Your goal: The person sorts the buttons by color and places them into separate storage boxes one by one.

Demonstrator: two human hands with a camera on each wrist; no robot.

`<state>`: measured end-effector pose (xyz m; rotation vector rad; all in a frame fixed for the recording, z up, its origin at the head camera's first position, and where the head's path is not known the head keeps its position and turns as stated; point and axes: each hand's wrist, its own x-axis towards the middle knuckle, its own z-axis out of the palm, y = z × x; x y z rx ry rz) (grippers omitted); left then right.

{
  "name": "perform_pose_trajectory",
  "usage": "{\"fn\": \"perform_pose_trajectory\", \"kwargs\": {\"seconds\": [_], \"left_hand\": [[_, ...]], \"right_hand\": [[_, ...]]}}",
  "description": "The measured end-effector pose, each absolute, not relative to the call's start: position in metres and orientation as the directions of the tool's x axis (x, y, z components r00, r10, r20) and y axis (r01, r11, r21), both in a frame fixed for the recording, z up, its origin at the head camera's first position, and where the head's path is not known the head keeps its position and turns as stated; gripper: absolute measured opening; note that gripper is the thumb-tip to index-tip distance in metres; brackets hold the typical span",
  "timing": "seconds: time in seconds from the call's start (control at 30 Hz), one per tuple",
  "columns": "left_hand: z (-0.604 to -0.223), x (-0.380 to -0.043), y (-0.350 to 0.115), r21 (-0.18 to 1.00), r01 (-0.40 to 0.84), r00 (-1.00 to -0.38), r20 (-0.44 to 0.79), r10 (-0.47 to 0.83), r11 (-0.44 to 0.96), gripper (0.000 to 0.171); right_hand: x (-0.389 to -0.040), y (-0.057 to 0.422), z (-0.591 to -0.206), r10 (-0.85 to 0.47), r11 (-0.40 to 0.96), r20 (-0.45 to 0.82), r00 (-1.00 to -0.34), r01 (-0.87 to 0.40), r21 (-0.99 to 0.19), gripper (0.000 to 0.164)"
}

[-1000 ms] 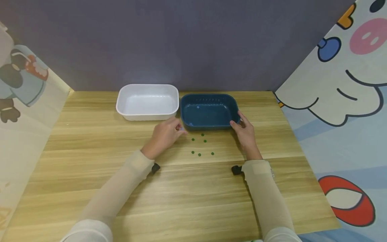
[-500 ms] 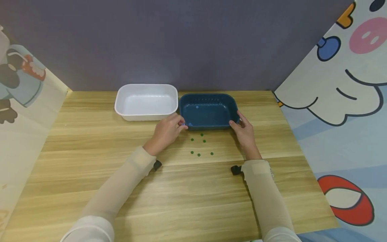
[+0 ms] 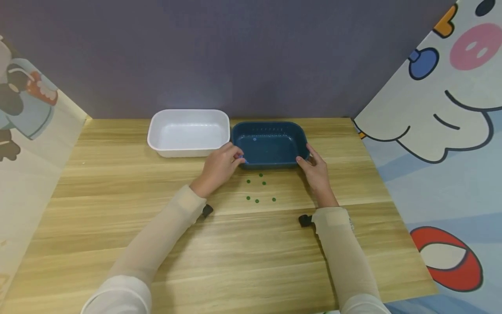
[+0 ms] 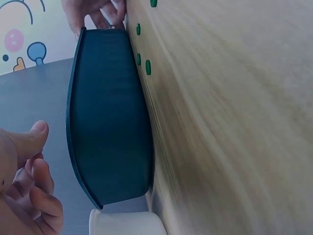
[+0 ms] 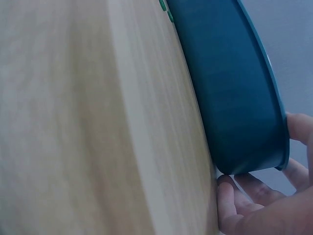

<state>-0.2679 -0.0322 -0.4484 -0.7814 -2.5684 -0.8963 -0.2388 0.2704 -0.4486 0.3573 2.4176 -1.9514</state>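
My left hand (image 3: 219, 165) is over the near left corner of a dark teal rectangular dish (image 3: 270, 166). Its thumb and forefinger pinch a small blue piece (image 3: 241, 157), mostly hidden by the fingertips. My right hand (image 3: 318, 176) grips the dish's right end, thumb on the near rim and fingers around the side; the right wrist view shows fingertips low against its wall (image 5: 244, 98). Inside the dish lies a small light-blue ring-like piece (image 3: 254, 139). Several small green discs (image 3: 256, 201) are scattered on the table in front of the dish.
A white rectangular dish (image 3: 188, 153) stands just left of the teal one, close beside it. Behind both rises a grey panel (image 3: 251, 61). The wooden table (image 3: 243, 257) is bordered by cartoon-printed sheets (image 3: 443, 131) at the sides.
My left hand has moved slightly up and right, from in front of the teal dish to over its near left corner, still pinching the small blue piece. The right hand keeps its grip.
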Motion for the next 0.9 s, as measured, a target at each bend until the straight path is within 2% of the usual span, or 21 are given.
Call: {"fn": "perform_pose_trajectory", "kwargs": {"seconds": [0.33, 0.53, 0.9], "left_hand": [[-0.447, -0.272, -0.028, 0.475, 0.581, -0.807, 0.444, 0.39, 0.661, 0.019], [-0.448, -0.274, -0.028, 0.476, 0.57, -0.815, 0.429, 0.389, 0.669, 0.02], [-0.449, -0.275, -0.032, 0.476, 0.55, -0.829, 0.411, 0.38, 0.686, 0.012]], "right_hand": [[-0.249, 0.283, -0.477, 0.19, 0.225, -0.121, -0.974, 0.163, -0.961, 0.069], [-0.248, 0.281, -0.48, 0.193, 0.238, -0.107, -0.975, 0.153, -0.959, 0.069], [-0.249, 0.282, -0.479, 0.187, 0.207, -0.127, -0.974, 0.166, -0.964, 0.069]]}}
